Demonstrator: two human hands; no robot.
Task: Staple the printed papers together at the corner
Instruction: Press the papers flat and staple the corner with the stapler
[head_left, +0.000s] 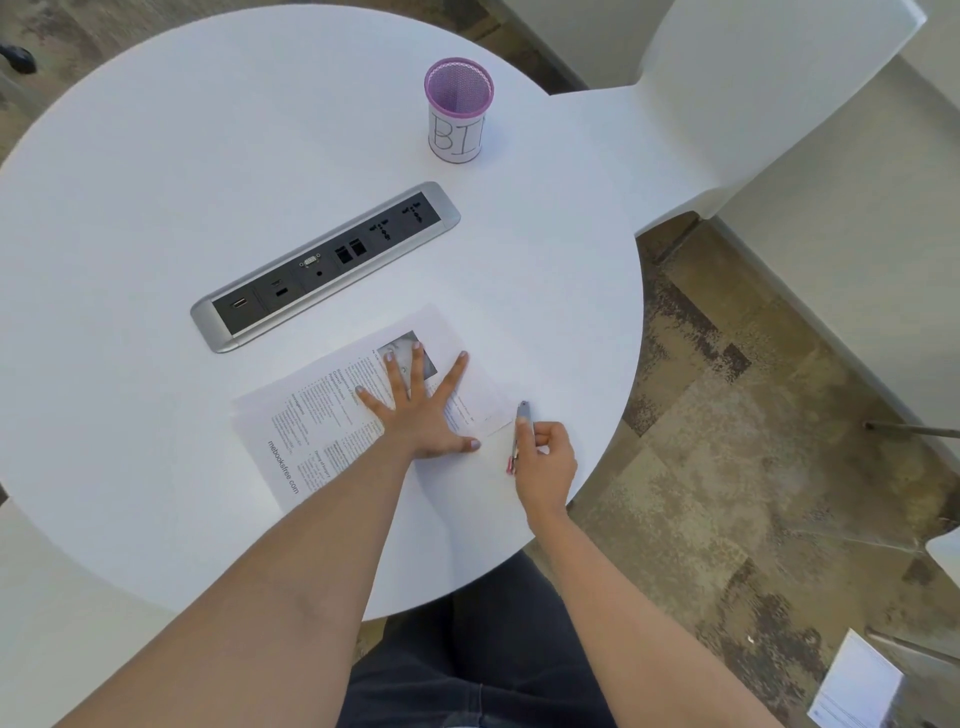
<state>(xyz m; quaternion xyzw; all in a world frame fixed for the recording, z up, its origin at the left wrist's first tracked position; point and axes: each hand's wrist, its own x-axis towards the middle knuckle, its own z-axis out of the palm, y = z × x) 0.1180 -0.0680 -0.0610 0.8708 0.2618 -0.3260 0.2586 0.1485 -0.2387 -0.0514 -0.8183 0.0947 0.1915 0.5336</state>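
Observation:
The printed papers (311, 426) lie in a loose stack on the round white table (156, 208), near its front right edge. My left hand (421, 410) rests flat on the stack with its fingers spread apart. My right hand (545, 462) is just right of the stack's near right corner and grips a small grey stapler (519, 431) with a pink end. The stapler's tip sits at the edge of that corner, touching or almost touching the paper.
A silver power and data socket strip (322, 265) is set into the table behind the papers. A purple mesh pen cup (458, 109) stands at the back. A white chair (753, 104) is at the right. More paper (857, 686) lies on the floor.

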